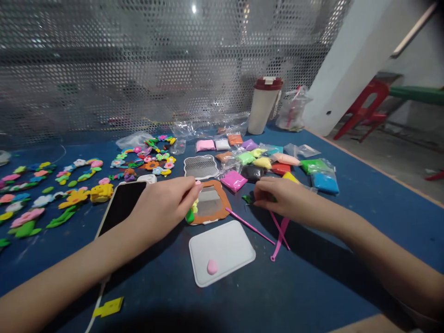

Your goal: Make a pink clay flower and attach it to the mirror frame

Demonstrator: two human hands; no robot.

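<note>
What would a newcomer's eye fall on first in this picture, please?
Probably the cluster of brightly coloured packets beyond the right hand, and the colourful flower-shaped decorations spread across the left of the picture. Next, perhaps, the orange-framed mirror beside the left hand, with a white tray nearer the camera, holding a pink lump.

Forearms (pixel 104 256) bare, angled inward, left hand (pixel 166 201), right hand (pixel 279 198) — both curled, apart
</note>
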